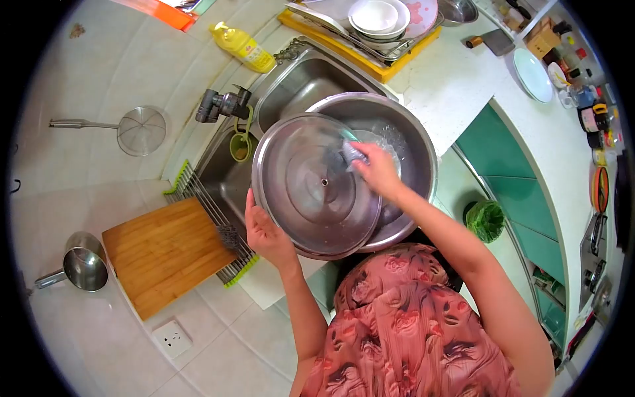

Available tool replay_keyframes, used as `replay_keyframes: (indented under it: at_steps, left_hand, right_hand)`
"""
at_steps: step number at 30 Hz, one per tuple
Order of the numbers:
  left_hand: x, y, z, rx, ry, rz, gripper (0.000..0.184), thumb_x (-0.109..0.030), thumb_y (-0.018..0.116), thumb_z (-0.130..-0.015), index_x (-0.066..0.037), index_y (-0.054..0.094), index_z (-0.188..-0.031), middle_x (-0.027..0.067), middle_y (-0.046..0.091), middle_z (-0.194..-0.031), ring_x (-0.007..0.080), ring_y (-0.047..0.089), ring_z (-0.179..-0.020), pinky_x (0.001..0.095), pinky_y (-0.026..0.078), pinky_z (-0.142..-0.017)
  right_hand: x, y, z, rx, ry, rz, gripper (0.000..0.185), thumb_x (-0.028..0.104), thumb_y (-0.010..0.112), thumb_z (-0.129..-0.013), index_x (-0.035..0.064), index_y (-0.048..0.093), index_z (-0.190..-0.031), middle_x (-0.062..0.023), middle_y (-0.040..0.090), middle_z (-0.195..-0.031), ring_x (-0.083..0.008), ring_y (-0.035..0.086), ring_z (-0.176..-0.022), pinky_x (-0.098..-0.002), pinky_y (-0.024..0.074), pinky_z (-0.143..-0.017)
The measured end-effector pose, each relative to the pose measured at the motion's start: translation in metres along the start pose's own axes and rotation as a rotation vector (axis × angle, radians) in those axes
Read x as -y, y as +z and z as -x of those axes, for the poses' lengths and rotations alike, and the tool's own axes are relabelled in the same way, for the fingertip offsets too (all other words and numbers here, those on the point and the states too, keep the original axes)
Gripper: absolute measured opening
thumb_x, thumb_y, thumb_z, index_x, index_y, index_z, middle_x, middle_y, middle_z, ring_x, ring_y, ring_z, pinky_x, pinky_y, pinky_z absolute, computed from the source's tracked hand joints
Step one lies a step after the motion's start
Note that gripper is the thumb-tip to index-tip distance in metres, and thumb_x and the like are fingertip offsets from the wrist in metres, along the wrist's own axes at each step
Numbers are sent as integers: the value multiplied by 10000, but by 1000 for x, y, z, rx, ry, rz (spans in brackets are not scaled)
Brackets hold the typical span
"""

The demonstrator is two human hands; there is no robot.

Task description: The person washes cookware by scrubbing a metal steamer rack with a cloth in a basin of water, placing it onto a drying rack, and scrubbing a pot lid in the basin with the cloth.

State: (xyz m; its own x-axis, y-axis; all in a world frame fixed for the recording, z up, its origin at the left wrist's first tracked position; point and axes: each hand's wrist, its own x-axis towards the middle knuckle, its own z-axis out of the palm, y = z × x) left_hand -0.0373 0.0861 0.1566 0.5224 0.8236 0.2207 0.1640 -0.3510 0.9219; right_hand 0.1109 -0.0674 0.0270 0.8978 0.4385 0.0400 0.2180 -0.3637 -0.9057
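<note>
A round glass lid [297, 215] with a metal rim and a small hole fitting at its centre is tilted over a large steel basin [423, 172]. My left hand [266, 231] grips the lid's lower left rim, its thumb side along the edge. My right hand [380, 171] is closed on a greyish-white cloth [350, 155], which touches the lid's upper right part. Soapy water [390, 135] shows in the basin beside the lid. The rest of the basin's inside is hidden beneath the lid.
Behind the basin is a steel double sink [297, 79] with a dark faucet [225, 104]. A wooden cutting board [169, 251] rests on a rack at the left. Detergent [243, 47] stands by the wall. A dish rack [377, 66] with bowls is at the back; a green-lined bin [486, 221] is right.
</note>
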Motion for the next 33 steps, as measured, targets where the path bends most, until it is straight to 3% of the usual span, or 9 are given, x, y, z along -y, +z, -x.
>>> replay_keyframes:
  at_steps: [7, 10, 15, 18, 22, 26, 29, 31, 33]
  left_hand:
    - [-7, 11, 1, 24, 34, -102, 456, -278, 534, -1052, 67, 560, -1350, 113, 692, -1192, 137, 640, -1007, 263, 501, -878]
    - [-10, 10, 5, 23, 36, -130, 460, -228, 600, -1021, 84, 547, -1354, 129, 689, -1205, 144, 643, -1016, 269, 502, -892]
    - [-4, 4, 9, 5, -46, -76, 478, -242, 607, -1018, 93, 540, -1352, 134, 689, -1203, 140, 641, -1015, 270, 502, -895]
    - [3, 11, 10, 11, -57, -10, 465, -214, 616, -1012, 92, 539, -1354, 137, 686, -1206, 137, 638, -1017, 270, 502, -896]
    - [-1, 16, 18, 41, 17, -99, 449, -164, 632, -996, 79, 541, -1363, 130, 681, -1205, 131, 633, -1007, 268, 502, -889]
    - [6, 20, 26, -13, -20, 28, 452, -137, 653, -979, 70, 544, -1367, 106, 683, -1182, 116, 617, -987, 242, 491, -874]
    - [11, 17, 23, -37, -38, -6, 441, -196, 636, -997, 55, 563, -1353, 84, 709, -1098, 101, 623, -933, 232, 492, -843]
    - [11, 15, 19, -47, -49, -6, 443, -207, 627, -1003, 53, 560, -1354, 89, 719, -1082, 105, 634, -925, 239, 498, -838]
    - [6, 15, 17, -34, -40, 10, 452, -203, 621, -1004, 58, 545, -1366, 104, 724, -1093, 116, 646, -942, 255, 508, -844]
  right_hand:
    - [113, 60, 16, 10, -391, -474, 436, -13, 694, -800, 114, 693, -1217, -134, 645, -1206, -317, 630, -1112, -384, 512, -937]
    - [81, 74, -22, -272, -286, -335, 338, -17, 701, -781, 93, 726, -1100, -143, 642, -1160, -347, 632, -1068, -412, 512, -926]
    - [30, 55, -43, -238, 69, -281, 288, -22, 676, -776, 80, 739, -1037, -154, 646, -1123, -331, 638, -1030, -399, 512, -916]
    - [90, 52, -15, -152, -246, -301, 387, 54, 717, -783, 119, 691, -1164, -142, 622, -1171, -346, 603, -1106, -423, 494, -959]
    - [133, 72, -23, -209, -476, -480, 310, 91, 713, -841, 125, 718, -1149, -136, 622, -1264, -321, 618, -1123, -404, 489, -982]
    - [85, 63, -71, -327, -251, -291, 265, 96, 648, -873, 68, 697, -1132, -169, 624, -1239, -370, 595, -1147, -427, 488, -989]
    - [-5, 47, -81, -353, -122, -3, 262, 116, 664, -851, 51, 727, -1097, -188, 650, -1144, -353, 616, -1092, -436, 496, -963]
    - [-40, 15, -67, -218, -13, 84, 262, 93, 685, -830, 62, 729, -1086, -154, 653, -1095, -345, 617, -1066, -437, 520, -914]
    - [-39, -11, -40, -232, 16, 395, 273, 65, 678, -825, 73, 681, -1098, -123, 600, -1159, -325, 572, -1115, -448, 515, -911]
